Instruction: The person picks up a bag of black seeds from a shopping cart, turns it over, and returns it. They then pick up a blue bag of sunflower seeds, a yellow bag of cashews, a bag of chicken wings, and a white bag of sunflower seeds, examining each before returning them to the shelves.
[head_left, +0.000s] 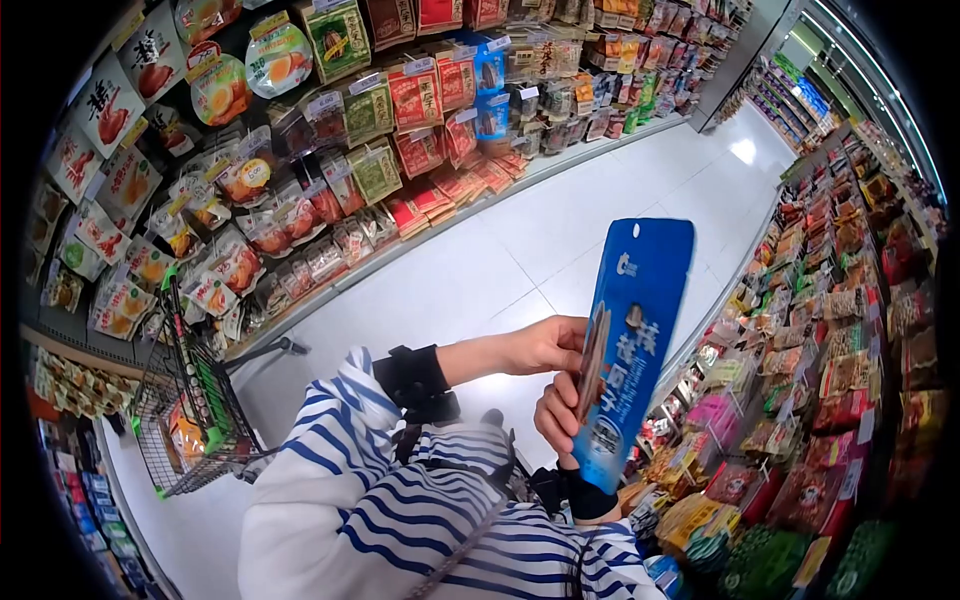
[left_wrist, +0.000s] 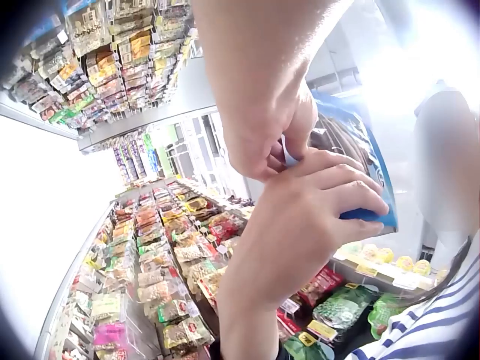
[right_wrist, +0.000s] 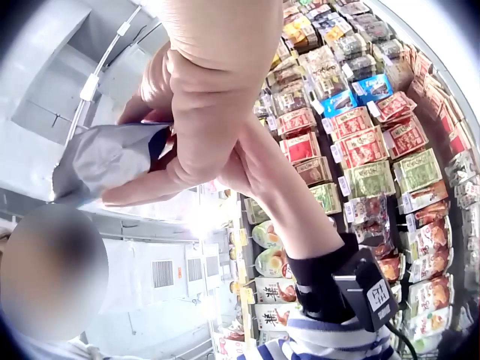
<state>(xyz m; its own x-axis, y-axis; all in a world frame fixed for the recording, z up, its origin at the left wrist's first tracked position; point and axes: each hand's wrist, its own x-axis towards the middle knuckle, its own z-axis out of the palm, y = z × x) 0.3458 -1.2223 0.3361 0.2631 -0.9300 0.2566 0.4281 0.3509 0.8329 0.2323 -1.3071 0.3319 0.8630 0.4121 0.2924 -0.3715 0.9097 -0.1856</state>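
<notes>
A tall blue snack packet (head_left: 640, 335) with Chinese lettering and a hang hole at its top is held upright, slightly tilted, in front of the body. My left hand (head_left: 545, 345) pinches its left edge between thumb and finger. Just below, my right hand (head_left: 557, 412) grips the same edge lower down. In the left wrist view, the right hand (left_wrist: 300, 214) overlaps the packet (left_wrist: 349, 139), close under the left hand (left_wrist: 262, 112). The right wrist view has the packet's plain silvery side (right_wrist: 109, 161) lying along the fingers of the right hand (right_wrist: 214, 105).
Shelves of hanging snack packets (head_left: 400, 110) line the left, and another packed rack (head_left: 790, 400) runs close along the right. A pale tiled aisle floor (head_left: 520, 250) lies between them. A green and black shopping cart (head_left: 185, 420) with a packet inside stands at the left.
</notes>
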